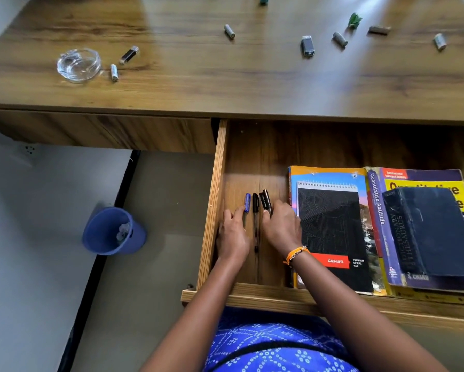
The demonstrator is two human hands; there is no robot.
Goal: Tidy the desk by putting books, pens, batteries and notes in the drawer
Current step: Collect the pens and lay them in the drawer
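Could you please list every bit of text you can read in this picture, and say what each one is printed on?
"Luxor" and "PREMIUM SPIRAL PAD": black spiral pad.
"Quantitative Aptitude": spine of the yellow and purple book; "S. CHAND" at its lower edge.
"DICTIONARY THESAURUS": spine of the dark blue book.
Red banner on the yellow cover: too blurred.
Pens and batteries: no legible print.
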